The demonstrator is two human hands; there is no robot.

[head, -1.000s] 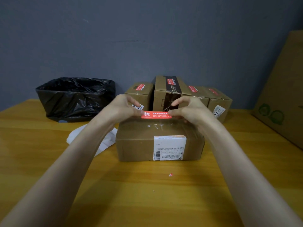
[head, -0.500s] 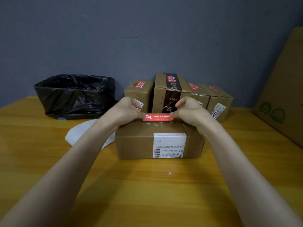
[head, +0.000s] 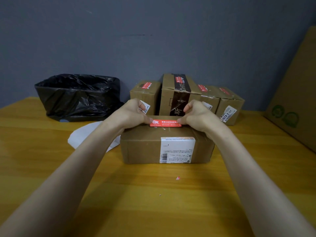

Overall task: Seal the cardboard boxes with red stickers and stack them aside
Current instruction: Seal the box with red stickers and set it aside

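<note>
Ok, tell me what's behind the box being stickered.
Behind the front box stand four stickered cardboard boxes in a row against the wall. The left hand and right hand, pressing the red sticker, hide their lower fronts.

- Ends of red sticker (head: pixel 165 123) covered by fingertips of left hand (head: pixel 135 112) and right hand (head: pixel 199 115).
- Small print on white shipping label (head: pixel 177 150) too fine to read.
- Large cardboard sheet (head: pixel 295 93) cut off at right edge.
- Lower fronts of rear boxes (head: pixel 177 93) hidden behind hands.
</note>
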